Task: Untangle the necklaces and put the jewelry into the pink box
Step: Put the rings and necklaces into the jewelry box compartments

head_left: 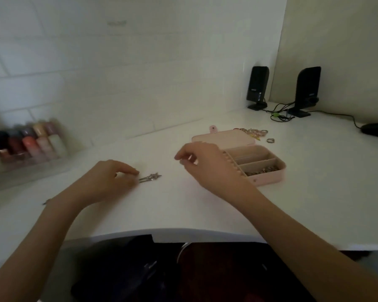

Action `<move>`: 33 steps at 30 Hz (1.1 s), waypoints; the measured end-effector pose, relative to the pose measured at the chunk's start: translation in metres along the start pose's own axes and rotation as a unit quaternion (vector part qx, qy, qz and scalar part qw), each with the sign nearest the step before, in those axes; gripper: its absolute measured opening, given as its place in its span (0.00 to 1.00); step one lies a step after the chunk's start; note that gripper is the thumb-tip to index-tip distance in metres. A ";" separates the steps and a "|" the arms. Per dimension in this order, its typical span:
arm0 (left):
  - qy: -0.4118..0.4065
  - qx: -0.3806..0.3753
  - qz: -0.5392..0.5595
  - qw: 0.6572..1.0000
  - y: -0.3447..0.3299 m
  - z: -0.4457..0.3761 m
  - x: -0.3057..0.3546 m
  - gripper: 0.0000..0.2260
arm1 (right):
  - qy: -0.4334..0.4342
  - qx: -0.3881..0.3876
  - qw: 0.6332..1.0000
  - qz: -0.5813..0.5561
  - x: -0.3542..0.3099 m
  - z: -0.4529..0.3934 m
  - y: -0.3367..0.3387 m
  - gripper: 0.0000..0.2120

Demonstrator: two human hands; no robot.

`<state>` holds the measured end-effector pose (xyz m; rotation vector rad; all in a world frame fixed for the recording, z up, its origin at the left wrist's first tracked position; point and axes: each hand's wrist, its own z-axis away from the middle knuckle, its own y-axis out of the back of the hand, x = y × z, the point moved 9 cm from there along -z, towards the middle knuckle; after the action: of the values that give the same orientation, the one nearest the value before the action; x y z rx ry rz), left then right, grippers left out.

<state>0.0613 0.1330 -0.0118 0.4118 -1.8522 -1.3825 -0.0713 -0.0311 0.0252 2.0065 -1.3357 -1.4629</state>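
Observation:
A small silver pendant piece [150, 177] lies on the white desk [183, 205]. My left hand [109, 177] pinches its left end with thumb and fingertips. My right hand [202, 162] hovers above the desk to the right, its fingers curled loosely; whether a thin chain runs between them is too fine to see. Just right of it the pink box [268, 178] stands open, lid [223, 138] folded back, with chain-like jewelry [263, 170] in its near compartment. More jewelry [250, 131] and a ring [270, 140] lie behind the box.
A clear rack of nail polish bottles [28, 144] stands at the far left by the tiled wall. Two black speakers [258, 88] [307, 91] with cables stand at the back right, and a dark mouse [376, 130] is at the right edge. The desk's front edge curves near my lap.

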 end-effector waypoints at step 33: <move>-0.157 -0.065 0.331 0.928 -0.018 -0.013 0.154 0.05 | -0.217 0.147 0.852 -0.454 0.092 0.015 0.127 0.06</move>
<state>-0.0321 0.0173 0.0324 -0.5003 -1.8776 -1.1188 -0.1433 -0.1682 0.0557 2.8446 -0.7475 -2.3298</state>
